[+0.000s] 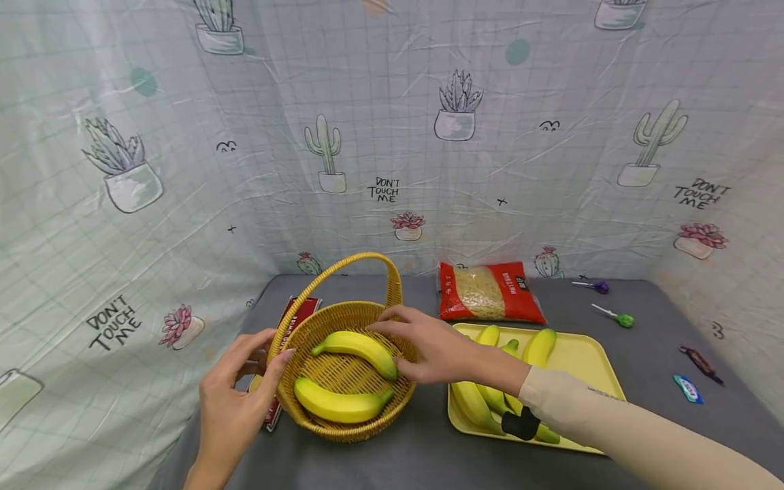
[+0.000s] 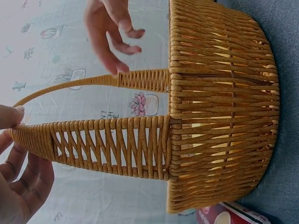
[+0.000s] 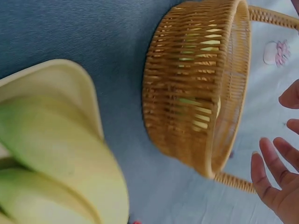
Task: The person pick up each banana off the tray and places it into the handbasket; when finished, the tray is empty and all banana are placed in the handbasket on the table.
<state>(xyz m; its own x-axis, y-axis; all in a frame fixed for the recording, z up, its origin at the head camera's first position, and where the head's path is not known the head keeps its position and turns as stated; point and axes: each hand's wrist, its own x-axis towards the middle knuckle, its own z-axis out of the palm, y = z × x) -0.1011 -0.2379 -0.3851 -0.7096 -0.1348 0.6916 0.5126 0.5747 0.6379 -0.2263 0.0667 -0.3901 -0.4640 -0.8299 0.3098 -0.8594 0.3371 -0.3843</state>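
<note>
A yellow wicker basket (image 1: 347,432) with a tall arched handle (image 2: 112,144) stands on the grey cloth. Inside it lie two yellow-green bananas, an upper banana (image 1: 358,346) and a lower banana (image 1: 339,403). With thumb and fingers, my left hand (image 1: 235,398) holds the handle at its left side; the left wrist view shows the thumb and fingers on both sides of the wicker. Over the basket's right rim hovers my right hand (image 1: 431,344), fingers spread and slightly bent, with nothing in them. In the right wrist view that hand (image 3: 282,186) is apart from the bananas.
Right of the basket is a pale yellow tray (image 1: 582,354) bearing several bananas (image 1: 471,405). Behind the tray lies a red food bag (image 1: 490,292). Lollipops (image 1: 625,320) and wrapped candies (image 1: 689,388) lie at the right. A red package (image 1: 304,309) is partly hidden behind the basket.
</note>
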